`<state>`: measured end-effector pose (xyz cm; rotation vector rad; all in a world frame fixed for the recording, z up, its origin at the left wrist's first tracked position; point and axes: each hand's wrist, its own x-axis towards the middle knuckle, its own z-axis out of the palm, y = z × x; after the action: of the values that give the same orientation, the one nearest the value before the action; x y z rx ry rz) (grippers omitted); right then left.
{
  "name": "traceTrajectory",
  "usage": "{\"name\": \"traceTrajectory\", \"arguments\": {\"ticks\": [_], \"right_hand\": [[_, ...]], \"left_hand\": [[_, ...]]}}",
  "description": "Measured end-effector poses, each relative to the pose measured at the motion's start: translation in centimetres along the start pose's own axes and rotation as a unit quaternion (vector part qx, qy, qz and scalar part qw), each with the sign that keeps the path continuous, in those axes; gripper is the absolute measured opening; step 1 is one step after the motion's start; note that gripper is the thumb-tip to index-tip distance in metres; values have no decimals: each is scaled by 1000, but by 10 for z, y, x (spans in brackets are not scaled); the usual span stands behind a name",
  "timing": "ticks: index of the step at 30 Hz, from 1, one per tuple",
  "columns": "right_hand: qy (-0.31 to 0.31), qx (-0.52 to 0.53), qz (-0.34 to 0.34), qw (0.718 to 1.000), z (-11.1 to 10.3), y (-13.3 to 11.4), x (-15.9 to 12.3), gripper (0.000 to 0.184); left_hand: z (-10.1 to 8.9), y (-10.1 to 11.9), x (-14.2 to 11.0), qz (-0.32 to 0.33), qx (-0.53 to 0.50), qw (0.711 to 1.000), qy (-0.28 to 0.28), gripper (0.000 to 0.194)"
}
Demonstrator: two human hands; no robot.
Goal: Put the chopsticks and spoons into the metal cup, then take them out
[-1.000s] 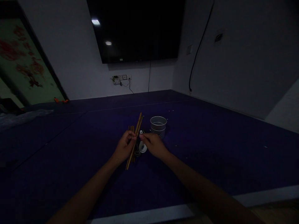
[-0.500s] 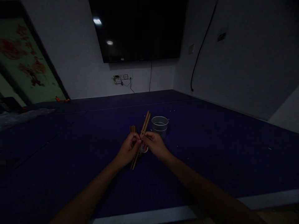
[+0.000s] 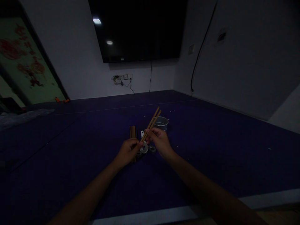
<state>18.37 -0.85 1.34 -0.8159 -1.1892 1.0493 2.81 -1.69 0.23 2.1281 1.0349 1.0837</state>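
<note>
Brown, slender chopsticks (image 3: pixel 152 119) slant, gripped by the left hand (image 3: pixel 127 150) and right hand (image 3: pixel 161 142).

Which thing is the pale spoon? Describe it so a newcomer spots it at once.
Below the black screen on the wall spreads a purple surface. On it, nearer the camera than the round silver container, the spoon shows between the left hand and right hand. Its pale colour sets it apart from the darker utensils beside it.
</note>
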Motion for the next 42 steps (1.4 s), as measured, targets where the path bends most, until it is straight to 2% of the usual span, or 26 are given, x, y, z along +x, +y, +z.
{"name": "traceTrajectory", "arguments": {"ticks": [10, 14, 17, 23, 26, 29, 33, 39, 42], "right_hand": [[-44, -6, -36, 998, 6, -1, -6, 30], [4, 7, -82, 997, 1, -13, -4, 30], [69, 1, -125, 990, -10, -23, 2, 29], [215, -56, -205, 953, -39, -29, 18, 32], [249, -90, -217, 940, -48, -28, 23, 34], [261, -122, -215, 933, -54, -25, 24, 33], [243, -206, -187, 929, -59, -17, 25, 36], [252, -359, -201, 876, -64, -14, 26, 35], [241, -378, -207, 870, -64, -15, 26, 34]], "left_hand": [[-1, -1, -1, 29, 11, 999, 19, 40], [-5, -4, 0, 35, 51, 996, 70, 37], [-9, -13, 1, 28, 95, 989, 109, 36], [-16, -34, 3, -19, 105, 982, 154, 37], [-17, -37, 3, -27, 93, 982, 160, 34], [-18, -36, 2, -30, 84, 983, 158, 31], [-16, -37, 2, -35, 80, 986, 142, 31], [-15, -38, 1, -35, 96, 985, 138, 31], [-16, -38, 1, -33, 97, 986, 134, 30]]}}
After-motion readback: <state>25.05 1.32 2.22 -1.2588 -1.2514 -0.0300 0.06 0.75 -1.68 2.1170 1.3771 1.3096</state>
